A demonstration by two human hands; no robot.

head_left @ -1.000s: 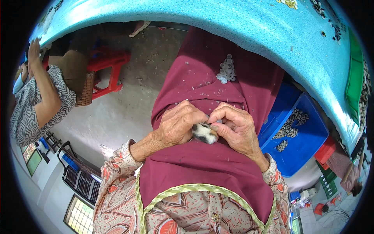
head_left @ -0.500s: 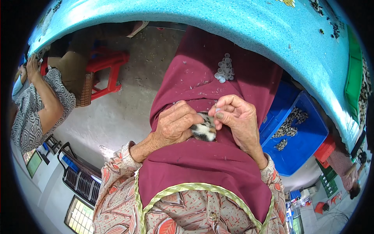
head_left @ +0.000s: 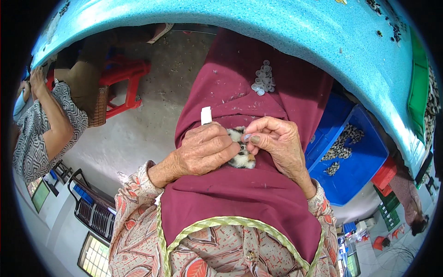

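Note:
In my lap, my left hand [head_left: 203, 148] is closed around a small furry plush piece [head_left: 242, 161], patterned in white, black and tan. A white fabric tag [head_left: 206, 115] sticks up beyond the left knuckles; where it joins is hidden. My right hand [head_left: 277, 141] pinches a small translucent plastic washer [head_left: 247, 137] between thumb and forefinger, close against the plush piece. Several similar washers [head_left: 263, 82] lie in a loose pile on my maroon apron [head_left: 221, 69], farther out from my hands.
A light-blue tabletop [head_left: 258, 23] curves across the far side, with small dark parts at its right. To the right stands a blue bin [head_left: 355, 171] holding spotted furry pieces, by a green tray [head_left: 417, 87]. At left, a co-worker's arm [head_left: 53, 115] shows near a red stool [head_left: 129, 83].
My left hand has turned and shifted over the plush piece, and the white tag has come into view above it. My right hand has moved slightly left and down with the washer.

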